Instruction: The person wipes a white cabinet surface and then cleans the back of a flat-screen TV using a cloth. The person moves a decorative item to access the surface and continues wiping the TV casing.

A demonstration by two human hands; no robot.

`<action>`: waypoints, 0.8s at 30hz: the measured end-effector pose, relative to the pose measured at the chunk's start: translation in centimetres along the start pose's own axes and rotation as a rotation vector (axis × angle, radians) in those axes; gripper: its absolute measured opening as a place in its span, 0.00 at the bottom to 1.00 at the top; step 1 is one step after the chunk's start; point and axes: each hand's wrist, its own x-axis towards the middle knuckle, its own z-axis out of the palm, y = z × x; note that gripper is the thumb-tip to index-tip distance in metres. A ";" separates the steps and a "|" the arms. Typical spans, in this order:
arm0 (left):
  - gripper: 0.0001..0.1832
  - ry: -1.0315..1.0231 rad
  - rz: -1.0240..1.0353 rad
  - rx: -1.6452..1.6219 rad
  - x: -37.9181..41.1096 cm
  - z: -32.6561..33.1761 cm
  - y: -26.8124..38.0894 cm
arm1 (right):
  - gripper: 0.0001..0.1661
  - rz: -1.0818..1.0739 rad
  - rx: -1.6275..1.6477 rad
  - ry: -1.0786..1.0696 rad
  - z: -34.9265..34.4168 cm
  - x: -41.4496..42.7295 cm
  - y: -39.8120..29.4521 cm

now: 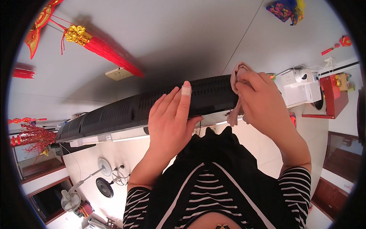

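Observation:
Across the view runs the long black plastic back of a flat-screen television (111,114), with rows of vent slots, close to the wall. My left hand (173,114) lies on it with the fingers nearly straight and side by side, a pale bandage around one finger; the thumb is at the television's lower edge. My right hand (257,97) holds a crumpled pinkish cloth (238,74) against the television's right end. Part of the cloth hangs down below the fingers.
Red tassels (111,54) hang on the wall above a wall socket (118,73). At the right are a small white camera (301,76) and a red shelf (333,100). A standing fan (71,200) and a round-based stool (111,183) are on the floor at lower left.

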 end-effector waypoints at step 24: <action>0.59 0.076 -0.011 -0.037 -0.4 0.5 -0.4 | 0.30 -0.229 0.345 0.020 3.0 0.9 -4.3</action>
